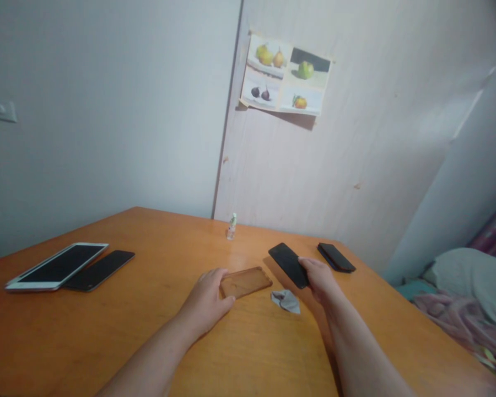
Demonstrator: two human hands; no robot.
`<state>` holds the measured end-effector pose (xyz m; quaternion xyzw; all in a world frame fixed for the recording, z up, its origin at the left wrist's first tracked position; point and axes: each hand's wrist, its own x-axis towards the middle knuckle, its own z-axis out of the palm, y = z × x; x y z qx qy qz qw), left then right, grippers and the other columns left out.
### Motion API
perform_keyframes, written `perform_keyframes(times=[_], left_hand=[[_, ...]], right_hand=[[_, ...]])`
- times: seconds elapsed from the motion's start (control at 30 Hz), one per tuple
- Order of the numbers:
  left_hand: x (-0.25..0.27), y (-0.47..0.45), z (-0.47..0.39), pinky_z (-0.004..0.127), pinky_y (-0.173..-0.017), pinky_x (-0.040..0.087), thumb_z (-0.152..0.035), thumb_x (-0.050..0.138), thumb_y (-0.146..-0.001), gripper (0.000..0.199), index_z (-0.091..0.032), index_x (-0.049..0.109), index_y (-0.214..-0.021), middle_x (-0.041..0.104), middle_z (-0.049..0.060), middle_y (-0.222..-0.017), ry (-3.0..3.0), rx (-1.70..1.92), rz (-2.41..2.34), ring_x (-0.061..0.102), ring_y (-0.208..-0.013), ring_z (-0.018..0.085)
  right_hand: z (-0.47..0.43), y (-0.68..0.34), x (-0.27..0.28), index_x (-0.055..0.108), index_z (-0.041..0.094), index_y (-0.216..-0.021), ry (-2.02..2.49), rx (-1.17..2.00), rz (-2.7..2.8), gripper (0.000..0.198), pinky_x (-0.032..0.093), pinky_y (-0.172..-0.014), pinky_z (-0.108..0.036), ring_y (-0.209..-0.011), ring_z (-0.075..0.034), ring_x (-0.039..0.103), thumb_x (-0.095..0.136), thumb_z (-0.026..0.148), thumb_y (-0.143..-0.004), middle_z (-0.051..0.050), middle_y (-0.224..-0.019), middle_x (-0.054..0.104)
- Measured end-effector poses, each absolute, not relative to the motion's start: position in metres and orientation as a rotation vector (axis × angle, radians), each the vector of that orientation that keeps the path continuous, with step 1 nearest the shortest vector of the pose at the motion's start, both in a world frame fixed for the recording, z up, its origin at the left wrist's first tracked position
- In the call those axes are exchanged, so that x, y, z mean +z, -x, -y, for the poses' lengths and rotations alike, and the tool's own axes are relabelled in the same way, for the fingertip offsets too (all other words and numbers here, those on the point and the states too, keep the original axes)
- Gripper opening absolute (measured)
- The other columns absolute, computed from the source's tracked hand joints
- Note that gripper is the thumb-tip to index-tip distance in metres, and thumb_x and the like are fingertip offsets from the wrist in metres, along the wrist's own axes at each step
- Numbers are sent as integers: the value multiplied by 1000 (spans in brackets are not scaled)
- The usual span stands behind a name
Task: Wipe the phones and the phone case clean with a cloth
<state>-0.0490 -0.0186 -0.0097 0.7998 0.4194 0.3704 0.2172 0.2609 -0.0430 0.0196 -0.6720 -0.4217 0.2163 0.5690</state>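
Note:
My left hand (209, 300) grips the near-left end of a clear brownish phone case (248, 281), thumb along one edge and fingers along the other. The case lies low at the table surface. In my right hand (317, 275) is a black smartphone (288, 264), pinched at its right edge and tilted above the table. A crumpled grey cloth (286, 301) lies between the two hands, just below the phone. Behind them a small clear spray bottle (232, 226) stands upright near the table's back edge.
On the left of the wooden table (149, 342), a white tablet (62, 267) partly overlaps a black phone (103, 270). A dark wallet-like case (336, 257) lies at the right edge. Fruit pictures (287, 76) hang on the wall. Bedding (471, 298) is at the right.

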Motion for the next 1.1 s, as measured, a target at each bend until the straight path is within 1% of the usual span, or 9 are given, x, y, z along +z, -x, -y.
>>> perform_keyframes(times=[0.17,0.27,0.37,0.5,0.67,0.77,0.9,1.0,1.1], left_hand=[[-11,48,16,40,-96,48,-26,69,-72,50,-20,58,-121,64,12,-125,-1934,1114,-1100,60,-118,29],[-7,49,16,39,-93,51,-26,67,-74,47,-19,58,-119,65,13,-126,-1782,1148,-1037,60,-119,28],[-3,49,17,39,-94,51,-21,65,-73,43,-17,58,-115,66,13,-125,-1611,1205,-968,62,-119,27],[2,50,16,36,-93,52,-11,60,-71,38,-18,61,-108,70,12,-119,-1424,1203,-938,65,-115,24],[6,53,14,34,-91,52,-12,67,-69,31,-16,65,-100,74,11,-106,-1308,1273,-996,68,-104,23],[6,55,11,29,-80,51,-20,71,-70,32,-15,65,-101,74,8,-99,-1209,1304,-976,69,-89,19],[5,58,6,22,-66,45,-25,74,-69,37,-15,64,-104,71,4,-93,-1073,1338,-984,63,-71,10],[6,59,5,21,-63,42,-24,75,-67,42,-14,64,-106,70,4,-95,-1026,1360,-945,59,-67,8],[9,58,7,22,-66,43,-25,74,-68,40,-15,65,-105,70,4,-97,-1011,1361,-872,60,-71,9]], right_hand=[[47,-247,26,73,15,-78,1463,631,1022,37,48,-55,-29,-72,-24,67,65,51,-72,-10,-77,74],[48,-239,28,73,16,-79,1414,688,1055,39,49,-59,-30,-76,-26,68,67,53,-72,-11,-79,75],[48,-231,29,72,15,-79,1388,741,1079,41,48,-60,-29,-74,-24,66,67,56,-73,-10,-78,74],[49,-221,27,69,16,-75,1369,808,1120,43,45,-57,-28,-65,-19,61,66,59,-73,-6,-69,70],[52,-208,26,64,18,-68,1405,826,1163,46,39,-50,-26,-53,-15,55,63,64,-74,-2,-58,63],[54,-203,26,62,19,-67,1404,872,1180,47,34,-46,-24,-47,-13,49,64,65,-75,1,-53,57],[58,-196,24,60,19,-69,1383,954,1231,45,29,-44,-22,-44,-10,41,65,63,-75,5,-51,51],[60,-189,23,60,19,-69,1363,999,1272,44,28,-44,-22,-44,-9,38,64,63,-77,5,-52,50],[60,-180,22,59,19,-69,1335,1012,1268,45,28,-45,-22,-45,-10,39,64,64,-76,6,-52,50]])
